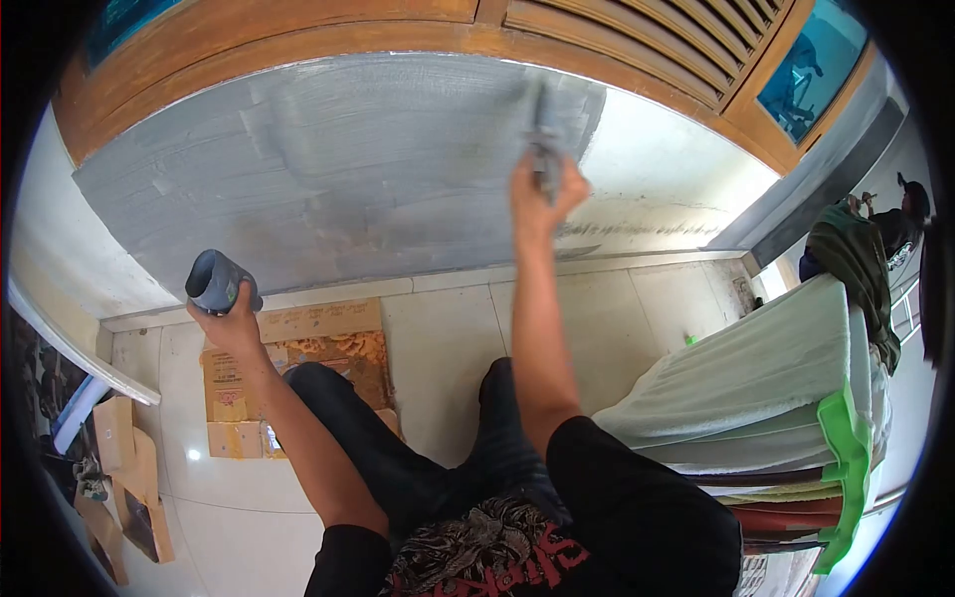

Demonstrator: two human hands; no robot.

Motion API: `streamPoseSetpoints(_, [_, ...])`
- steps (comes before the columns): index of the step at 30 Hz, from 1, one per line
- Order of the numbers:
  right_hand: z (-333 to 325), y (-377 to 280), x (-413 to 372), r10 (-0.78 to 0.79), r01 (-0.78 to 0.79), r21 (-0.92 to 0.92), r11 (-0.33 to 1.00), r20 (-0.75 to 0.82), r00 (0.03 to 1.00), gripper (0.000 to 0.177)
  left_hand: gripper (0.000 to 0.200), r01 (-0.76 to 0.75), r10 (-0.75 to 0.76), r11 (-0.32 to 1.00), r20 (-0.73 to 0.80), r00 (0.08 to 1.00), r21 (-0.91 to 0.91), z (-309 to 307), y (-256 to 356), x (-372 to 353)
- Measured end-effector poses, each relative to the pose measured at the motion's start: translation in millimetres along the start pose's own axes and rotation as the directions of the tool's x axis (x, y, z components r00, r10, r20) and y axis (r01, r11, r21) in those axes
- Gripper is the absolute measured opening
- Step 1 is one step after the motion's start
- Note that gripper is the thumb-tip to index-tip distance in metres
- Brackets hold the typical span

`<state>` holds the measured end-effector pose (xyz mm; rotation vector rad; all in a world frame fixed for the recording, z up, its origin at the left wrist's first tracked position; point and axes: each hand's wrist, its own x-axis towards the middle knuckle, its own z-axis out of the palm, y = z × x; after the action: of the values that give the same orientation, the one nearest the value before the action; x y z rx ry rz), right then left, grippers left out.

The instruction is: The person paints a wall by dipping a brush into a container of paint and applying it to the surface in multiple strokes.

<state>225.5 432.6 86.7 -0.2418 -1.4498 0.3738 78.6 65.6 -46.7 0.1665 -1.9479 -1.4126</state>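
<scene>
My left hand (pixel 235 324) is wrapped round a grey paint-stained container (pixel 221 283), tilted with its dark opening facing the wall side. Up at the wall, my right hand (pixel 540 197) grips a paintbrush (pixel 542 124), smeared by motion. Its bristles overlap the grey paint near the right border of the painted area. Wet-looking grey paint (pixel 358 159) with visible strokes covers most of the low wall under the wooden frame. To the right of the brush the wall (pixel 662 164) is still white, with dark specks low down.
Stained cardboard (pixel 227 383) lies on the tiled floor (pixel 438 338) by my knees. Hanging cloths (pixel 736 368) on a rack stand close on my right. Wooden louvres (pixel 637 40) and blue glass (pixel 811 75) are above. Cardboard pieces (pixel 129 448) lie at left. Another person (pixel 900 224) is at far right.
</scene>
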Motion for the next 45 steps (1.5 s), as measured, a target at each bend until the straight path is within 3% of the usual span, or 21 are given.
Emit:
streamPoseSetpoints(4, [-3.2, 43.2, 27.8, 0.019, -0.027, -0.172, 0.985, -0.052, 0.998, 0.011, 0.079, 0.001, 0.000, 0.999, 0.027, 1.000, -0.045, 1.6, -3.1, 2.0])
streamPoseSetpoints(5, [7.9, 46.5, 24.0, 0.096, -0.098, -0.094, 0.991, -0.023, 0.995, 0.014, 0.079, -0.012, 0.013, 0.999, 0.018, 1.000, -0.051, 3.9, -4.7, 1.2])
streamPoseSetpoints(7, [33.9, 25.9, 16.3, -0.005, 0.024, -0.172, 0.985, 0.109, 0.994, 0.014, 0.078, -0.033, 0.033, 0.998, 0.004, 0.999, -0.056, 3.8, -4.7, 1.3])
streamPoseSetpoints(9, [72.6, -9.6, 3.8, -0.142, 0.146, -0.009, 0.989, 0.177, 0.974, 0.013, 0.078, -0.012, 0.013, 0.998, 0.020, 1.000, -0.058, 4.3, 0.6, -0.8])
streamPoseSetpoints(10, [92.1, -30.5, -7.8, -0.101, 0.085, 0.078, 0.993, 0.236, 0.966, 0.012, 0.078, -0.012, 0.013, 0.998, 0.013, 1.000, -0.059, 6.4, 0.5, 0.8])
streamPoseSetpoints(15, [162.8, -125.0, -70.2, -0.264, 0.093, 0.391, 0.916, 0.411, 0.873, 0.014, 0.080, -0.036, 0.039, 0.996, 0.032, 0.999, -0.082, 10.8, -7.8, -1.4])
streamPoseSetpoints(18, [156.9, -157.4, -81.5, -0.303, 0.085, 0.516, 0.852, 0.354, 0.885, 0.018, 0.079, -0.004, 0.006, 0.997, 0.016, 1.000, -0.081, 16.7, -8.3, -3.2])
streamPoseSetpoints(20, [137.2, -156.5, -79.6, -0.263, -0.034, 0.649, 0.760, 0.355, 0.897, 0.024, 0.080, -0.008, 0.010, 0.995, 0.025, 1.000, -0.095, 21.0, -13.4, -1.0])
streamPoseSetpoints(22, [97.4, -134.1, -61.8, -0.181, -0.081, 0.476, 0.876, 0.479, 0.859, 0.027, 0.080, -0.008, 0.012, 0.995, 0.041, 0.999, -0.097, 19.8, -15.8, -1.3])
streamPoseSetpoints(23, [88.0, -111.7, -54.8, -0.227, 0.060, 0.462, 0.885, 0.315, 0.921, 0.026, 0.080, -0.006, 0.009, 0.997, 0.038, 0.999, -0.076, 20.2, -11.0, -1.7])
streamPoseSetpoints(25, [43.3, -60.5, -31.4, -0.176, 0.131, 0.233, 0.964, 0.185, 0.967, 0.020, 0.080, 0.005, -0.003, 0.998, 0.034, 0.999, -0.058, 20.4, -4.8, -2.6])
streamPoseSetpoints(26, [18.8, -27.5, -22.0, -0.125, 0.126, 0.007, 0.992, 0.169, 0.978, 0.011, 0.081, 0.037, -0.032, 0.995, 0.055, 0.998, -0.092, 19.7, -2.9, -1.7])
streamPoseSetpoints(27, [8.3, 7.2, -12.2, -0.245, 0.239, -0.173, 0.956, -0.016, 0.969, 0.015, 0.082, 0.070, -0.061, 0.990, 0.077, 0.995, -0.120, 18.6, -2.7, -1.3])
streamPoseSetpoints(28, [-7.1, 30.1, 5.1, -0.160, 0.157, -0.117, 0.981, -0.013, 0.987, 0.013, 0.082, 0.078, -0.071, 0.991, 0.068, 0.995, -0.112, 20.3, -7.3, -2.4])
streamPoseSetpoints(30, [-11.1, 53.9, 23.2, -0.089, 0.067, -0.233, 0.970, -0.085, 0.992, 0.013, 0.082, 0.041, -0.038, 0.996, 0.041, 0.998, -0.076, 21.8, -18.2, 2.9])
streamPoseSetpoints(32, [3.6, 49.8, 25.0, -0.085, 0.081, -0.163, 0.983, -0.020, 0.996, 0.014, 0.082, 0.074, -0.073, 0.995, 0.018, 0.997, -0.064, 13.7, -2.6, 1.5])
streamPoseSetpoints(34, [28.0, 33.6, 20.2, -0.098, 0.100, -0.093, 0.991, 0.029, 0.995, 0.015, 0.079, -0.018, 0.021, 0.989, 0.019, 1.000, -0.148, 13.9, -1.7, 3.0])
streamPoseSetpoints(36, [60.2, 5.8, -4.3, -0.100, 0.123, -0.100, 0.987, 0.209, 0.973, 0.016, 0.078, -0.020, 0.021, 0.987, 0.000, 1.000, -0.162, 13.1, -3.0, 2.4])
streamPoseSetpoints(40, [134.8, -86.4, -44.3, -0.147, 0.119, 0.140, 0.983, 0.211, 0.966, 0.009, 0.074, 0.003, -0.006, 0.990, -0.021, 1.000, -0.139, 6.3, 11.4, -3.1])
streamPoseSetpoints(42, [169.9, -124.2, -60.1, -0.132, 0.091, 0.217, 0.972, 0.181, 0.975, 0.009, 0.077, 0.022, -0.025, 0.992, -0.017, 1.000, -0.127, 2.5, 13.8, -6.9])
streamPoseSetpoints(45, [191.7, -178.2, -81.9, -0.068, -0.043, 0.311, 0.949, 0.337, 0.939, 0.016, 0.080, 0.039, -0.042, 0.992, -0.021, 0.999, -0.123, -1.0, 17.0, -9.2])
